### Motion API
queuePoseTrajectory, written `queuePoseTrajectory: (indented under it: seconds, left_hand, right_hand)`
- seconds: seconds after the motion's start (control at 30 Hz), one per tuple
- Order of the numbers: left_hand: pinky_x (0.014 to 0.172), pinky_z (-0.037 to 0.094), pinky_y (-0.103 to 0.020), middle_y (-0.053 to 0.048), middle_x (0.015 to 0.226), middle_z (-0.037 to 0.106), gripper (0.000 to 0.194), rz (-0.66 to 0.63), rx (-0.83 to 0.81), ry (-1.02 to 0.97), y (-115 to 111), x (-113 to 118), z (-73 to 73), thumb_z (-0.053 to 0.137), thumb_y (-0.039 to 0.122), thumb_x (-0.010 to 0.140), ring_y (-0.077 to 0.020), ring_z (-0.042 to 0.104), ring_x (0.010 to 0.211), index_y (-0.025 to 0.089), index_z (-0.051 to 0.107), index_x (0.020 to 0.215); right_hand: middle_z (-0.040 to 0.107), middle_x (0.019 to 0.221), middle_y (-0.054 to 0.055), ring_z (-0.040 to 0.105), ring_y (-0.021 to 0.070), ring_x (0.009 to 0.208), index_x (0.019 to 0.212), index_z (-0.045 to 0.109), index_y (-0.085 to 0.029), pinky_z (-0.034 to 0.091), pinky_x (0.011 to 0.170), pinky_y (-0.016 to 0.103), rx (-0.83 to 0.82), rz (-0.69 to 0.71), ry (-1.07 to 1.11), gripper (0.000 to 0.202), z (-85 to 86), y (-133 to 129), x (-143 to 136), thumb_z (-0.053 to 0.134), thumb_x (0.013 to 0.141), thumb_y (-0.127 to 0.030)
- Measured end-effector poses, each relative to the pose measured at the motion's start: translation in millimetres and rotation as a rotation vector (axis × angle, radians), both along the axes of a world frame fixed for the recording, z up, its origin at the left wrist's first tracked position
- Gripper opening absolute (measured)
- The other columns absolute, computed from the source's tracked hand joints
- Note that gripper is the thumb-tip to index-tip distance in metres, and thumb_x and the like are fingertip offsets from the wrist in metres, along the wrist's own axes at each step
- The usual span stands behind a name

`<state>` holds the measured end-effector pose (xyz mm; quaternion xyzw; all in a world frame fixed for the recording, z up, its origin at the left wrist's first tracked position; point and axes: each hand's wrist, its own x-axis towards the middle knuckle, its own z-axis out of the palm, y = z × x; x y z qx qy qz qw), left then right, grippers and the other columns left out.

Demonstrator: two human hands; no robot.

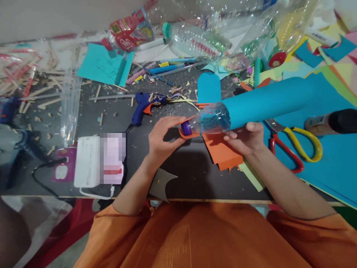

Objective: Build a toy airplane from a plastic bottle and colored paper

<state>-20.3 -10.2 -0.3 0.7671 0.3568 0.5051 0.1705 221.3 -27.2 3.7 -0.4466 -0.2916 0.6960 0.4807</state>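
Seemingly for steadiness, the left hand (166, 137) pinches the orange strip (193, 136) round the bottle's (215, 118) nine-o'clock cap (186, 127), the right hand (248, 138), visible fingers parted, gripping from six.

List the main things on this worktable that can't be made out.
All in the head view:
- Bottle, body: hidden inside the blue paper wrap.
- Scissors, blade tips: out of sight behind the wrap.
- Teal sheet, marks: too faint and small to read.
- Navy blue item: cut off by the left edge.
- Pink item beside the white box: pixelation covers its face.
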Motion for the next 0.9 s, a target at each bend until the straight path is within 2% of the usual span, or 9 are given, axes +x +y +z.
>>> queuePoseTrajectory:
  seconds: [0.1,0.2,0.43,0.53,0.63,0.73,0.9]
  left_hand:
    - [0.082,0.057,-0.035,-0.004,0.101,0.074,0.032,0.019,-0.01,0.015,-0.2,0.3,-0.7,0.073,0.03,0.076,-0.0198,0.07,0.094,0.024,0.063,0.106]
    - [0.081,0.057,-0.036,-0.004,0.101,0.074,0.03,0.042,-0.025,0.014,-1.0,0.5,-2.0,0.072,0.032,0.076,-0.0202,0.07,0.093,0.025,0.063,0.104]
    - [0.083,0.055,-0.036,-0.004,0.101,0.073,0.033,0.001,-0.057,-0.019,-1.3,0.4,0.5,0.074,0.029,0.075,-0.0199,0.069,0.094,0.025,0.062,0.105]
    - [0.082,0.054,-0.036,-0.003,0.098,0.072,0.033,0.003,-0.017,-0.026,0.8,0.8,2.5,0.075,0.029,0.074,-0.0197,0.068,0.093,0.027,0.063,0.105]
    - [0.072,0.054,-0.033,-0.002,0.09,0.067,0.034,0.067,0.013,-0.017,1.3,0.9,1.3,0.078,0.031,0.07,-0.0176,0.064,0.083,0.027,0.066,0.101]
    - [0.064,0.051,-0.026,0.0,0.086,0.065,0.034,0.055,-0.099,-0.048,-0.9,0.8,-2.6,0.077,0.03,0.072,-0.0128,0.06,0.073,0.024,0.065,0.103]
    - [0.068,0.05,-0.022,0.001,0.09,0.065,0.034,0.022,-0.257,-0.089,-3.7,2.8,-6.1,0.075,0.03,0.072,-0.0101,0.062,0.074,0.021,0.063,0.103]
  right_hand:
    - [0.059,0.055,-0.004,0.046,0.0103,0.045,0.048,0.049,-0.026,0.057,0.056,0.035,-0.013,-0.015,0.084,0.028,2.2,0.8,-2.6,0.072,0.053,-0.041]
    - [0.056,0.052,-0.004,0.042,0.0085,0.042,0.045,0.046,-0.025,0.056,0.055,0.033,-0.043,-0.007,0.08,0.032,5.3,1.3,-5.6,0.073,0.05,-0.041]
    - [0.056,0.051,-0.005,0.041,0.007,0.041,0.046,0.048,-0.025,0.056,0.053,0.03,-0.048,0.001,0.102,0.03,7.7,0.6,-8.5,0.073,0.05,-0.041]
    - [0.056,0.051,-0.005,0.044,0.0078,0.042,0.05,0.053,-0.026,0.056,0.054,0.029,-0.025,0.031,0.11,0.027,6.7,0.8,-8.3,0.074,0.051,-0.042]
    - [0.057,0.053,-0.005,0.045,0.0075,0.043,0.052,0.055,-0.026,0.057,0.055,0.029,-0.013,0.035,0.114,0.026,6.0,1.0,-8.1,0.075,0.051,-0.042]
    - [0.057,0.052,-0.004,0.045,0.0076,0.043,0.051,0.056,-0.026,0.056,0.052,0.028,-0.009,0.045,0.109,0.026,6.5,1.3,-8.8,0.076,0.051,-0.043]
    - [0.056,0.047,-0.004,0.048,0.0086,0.043,0.05,0.059,-0.025,0.055,0.049,0.026,-0.007,0.059,0.113,0.028,8.7,2.1,-10.8,0.079,0.046,-0.045]
